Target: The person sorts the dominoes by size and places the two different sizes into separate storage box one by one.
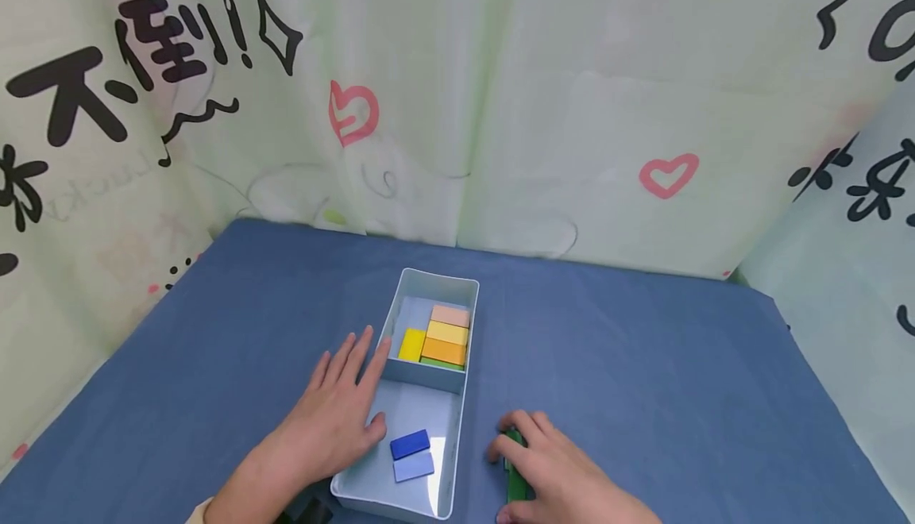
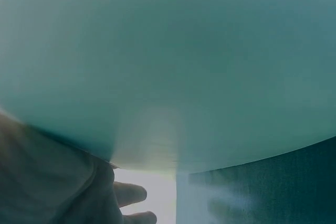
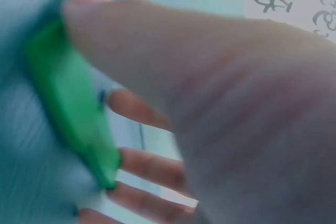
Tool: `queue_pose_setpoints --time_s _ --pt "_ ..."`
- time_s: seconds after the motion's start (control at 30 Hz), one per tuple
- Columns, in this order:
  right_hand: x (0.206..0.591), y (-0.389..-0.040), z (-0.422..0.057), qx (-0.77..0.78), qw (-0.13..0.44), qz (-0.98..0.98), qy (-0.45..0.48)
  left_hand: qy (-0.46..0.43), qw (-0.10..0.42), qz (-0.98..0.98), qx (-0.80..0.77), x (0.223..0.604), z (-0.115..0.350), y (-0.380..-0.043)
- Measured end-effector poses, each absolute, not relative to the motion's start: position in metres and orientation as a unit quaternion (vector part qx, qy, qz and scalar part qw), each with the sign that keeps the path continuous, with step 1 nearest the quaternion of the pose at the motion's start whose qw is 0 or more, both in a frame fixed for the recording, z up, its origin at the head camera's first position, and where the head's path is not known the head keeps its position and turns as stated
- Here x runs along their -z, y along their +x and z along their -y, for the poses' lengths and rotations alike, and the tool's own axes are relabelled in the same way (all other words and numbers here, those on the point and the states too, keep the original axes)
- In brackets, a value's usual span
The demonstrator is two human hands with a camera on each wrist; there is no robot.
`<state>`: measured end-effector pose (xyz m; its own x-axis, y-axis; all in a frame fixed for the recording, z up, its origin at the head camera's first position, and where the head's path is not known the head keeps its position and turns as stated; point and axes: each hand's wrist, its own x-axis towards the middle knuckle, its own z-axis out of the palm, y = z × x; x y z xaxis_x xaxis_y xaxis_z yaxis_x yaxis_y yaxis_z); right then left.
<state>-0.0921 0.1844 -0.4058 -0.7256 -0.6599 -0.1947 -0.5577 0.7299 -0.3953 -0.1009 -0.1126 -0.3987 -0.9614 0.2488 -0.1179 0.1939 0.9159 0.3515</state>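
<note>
My left hand (image 1: 337,421) lies along the left side of a pale blue two-compartment box (image 1: 427,376), its fingers straight and spread over the rim. In the left wrist view, the box wall (image 2: 168,66) fills most of the picture. To the right of the box, my right hand (image 1: 554,464) curls its thumb and fingers round a long green object (image 1: 516,483) at the cloth. The right wrist view shows this green object (image 3: 73,100) between thumb and fingers, blurred; its kind is unclear. Part of it is hidden under the hand.
The far compartment holds several blocks: pink (image 1: 450,316), light yellow (image 1: 448,333), orange (image 1: 443,351), yellow (image 1: 411,344) and green (image 1: 442,364). A dark blue block (image 1: 410,444) and a light blue block (image 1: 414,466) lie in the near compartment. A printed curtain (image 1: 572,111) surrounds the blue-covered table (image 1: 643,349).
</note>
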Motion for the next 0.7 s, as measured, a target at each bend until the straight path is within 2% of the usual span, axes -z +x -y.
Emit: queue_pose_setpoints --time_s 0.1,0.2,0.37,0.5,0.7 --pt "0.402 -0.095 -0.187 0.162 0.161 -0.923 -0.308 0.113 0.085 -0.975 -0.170 0.398 0.113 -0.102" --pt "0.397 -0.100 -0.192 0.175 0.184 -0.927 -0.276 0.115 0.087 -0.975 -0.167 0.394 0.114 -0.105" --pt "0.394 -0.098 -0.201 0.190 0.253 -0.925 -0.210 0.120 0.073 -0.976 -0.165 0.393 0.114 -0.105" --pt "0.399 -0.094 -0.202 0.218 0.310 -0.909 -0.175 0.120 0.081 -0.975 -0.167 0.395 0.115 -0.102" --pt "0.402 -0.092 -0.199 0.258 0.316 -0.892 -0.194 0.121 0.080 -0.975 -0.170 0.398 0.114 -0.102"
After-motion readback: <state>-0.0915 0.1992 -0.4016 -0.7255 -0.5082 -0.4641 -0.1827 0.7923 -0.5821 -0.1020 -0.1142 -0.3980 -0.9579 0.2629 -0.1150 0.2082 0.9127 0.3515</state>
